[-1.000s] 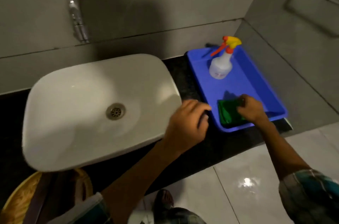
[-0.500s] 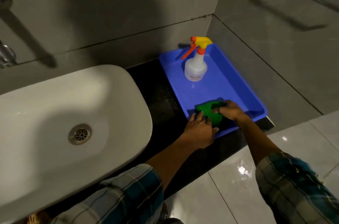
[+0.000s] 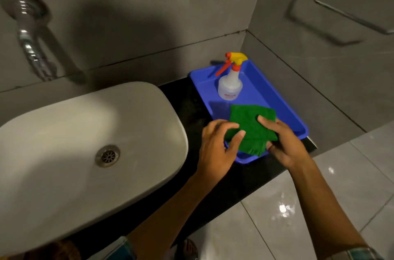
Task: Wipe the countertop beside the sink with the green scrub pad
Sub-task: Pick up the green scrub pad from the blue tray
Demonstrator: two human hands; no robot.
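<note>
The green scrub pad [image 3: 249, 125] is lifted above the near end of the blue tray [image 3: 283, 108], spread out and tilted. My right hand [image 3: 281, 142] pinches its right edge between thumb and fingers. My left hand [image 3: 219, 146] holds its lower left corner, thumb laid across the pad. The black countertop [image 3: 189, 100] runs as a narrow strip between the white sink [image 3: 85, 153] and the tray, and along the front edge under my arms.
A white spray bottle [image 3: 230, 85] with a red and yellow trigger stands at the far end of the tray. A chrome tap [image 3: 32, 46] juts from the grey wall above the sink. The right wall meets the tray's side. Glossy floor tiles [image 3: 351, 185] lie below.
The pad has come up off the tray floor and unfolded. My left hand has moved from the tray's edge onto the pad, so both hands hold it now.
</note>
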